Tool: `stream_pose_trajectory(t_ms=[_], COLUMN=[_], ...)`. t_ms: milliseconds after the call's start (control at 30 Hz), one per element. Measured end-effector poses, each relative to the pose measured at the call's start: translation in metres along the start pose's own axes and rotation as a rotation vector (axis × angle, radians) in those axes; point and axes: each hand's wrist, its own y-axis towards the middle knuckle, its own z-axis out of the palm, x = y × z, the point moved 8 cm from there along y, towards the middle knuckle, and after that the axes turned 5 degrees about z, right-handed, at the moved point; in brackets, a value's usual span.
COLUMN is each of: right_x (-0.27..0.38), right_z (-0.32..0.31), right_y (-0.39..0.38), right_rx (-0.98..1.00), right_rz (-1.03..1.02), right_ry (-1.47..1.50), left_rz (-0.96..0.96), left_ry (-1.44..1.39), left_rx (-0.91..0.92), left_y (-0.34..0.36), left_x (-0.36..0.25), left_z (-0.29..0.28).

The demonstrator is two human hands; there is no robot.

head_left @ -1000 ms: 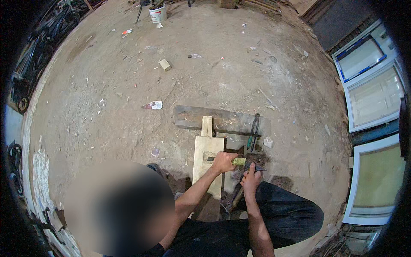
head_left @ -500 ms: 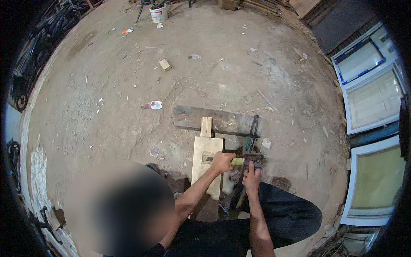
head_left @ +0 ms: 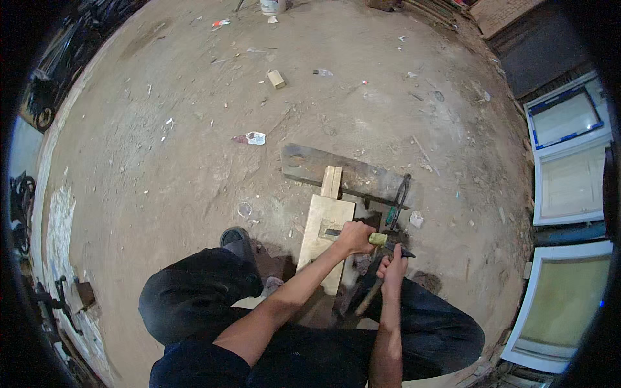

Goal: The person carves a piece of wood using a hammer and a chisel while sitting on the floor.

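Dirt floor (head_left: 194,194); dark plank (head_left: 317,161) lies on it. Pale board (head_left: 339,210) sits in front of you, nearer than the plank. Your right hand (head_left: 391,268) is wrapped round a hammer (head_left: 369,299), head just beside the butt of the chisel (head_left: 378,239). Your left hand (head_left: 357,238) grips that chisel, blade at the board's cut patch. Pliers (head_left: 401,195) at plank's right end.
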Motion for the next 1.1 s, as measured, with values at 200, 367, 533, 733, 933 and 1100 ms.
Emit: stream_pose_trajectory(t_ms=[200,367,533,733,933,1100], right_x=[0.047,0.013,0.014,0.007,0.050,0.038], right_z=[-0.040,-0.011,-0.001,0.005,-0.030,-0.027], right_y=[-0.003,0.004,-0.016,-0.014,-0.011,0.005], right_rx=[-0.131,-0.161,-0.096,-0.053,-0.095,-0.325], right_rz=[-0.396,-0.124,-0.085,-0.093,-0.218,-0.443], right_ry=[0.204,-0.218,-0.035,-0.084,-0.070,-0.134], left_rz=[0.061,0.088,0.093,0.094,0.102,0.097], left_ry=[-0.036,-0.076,-0.108,-0.102,-0.127,-0.120], left_rx=[-0.087,-0.094,-0.102,-0.039,-0.131,-0.086], left_y=[-0.002,-0.013,-0.005,-0.003,-0.011,-0.009], left_x=[0.001,0.010,0.007,0.007,0.004,-0.001], left_z=[-0.004,0.009,-0.002,-0.001,-0.011,0.001])
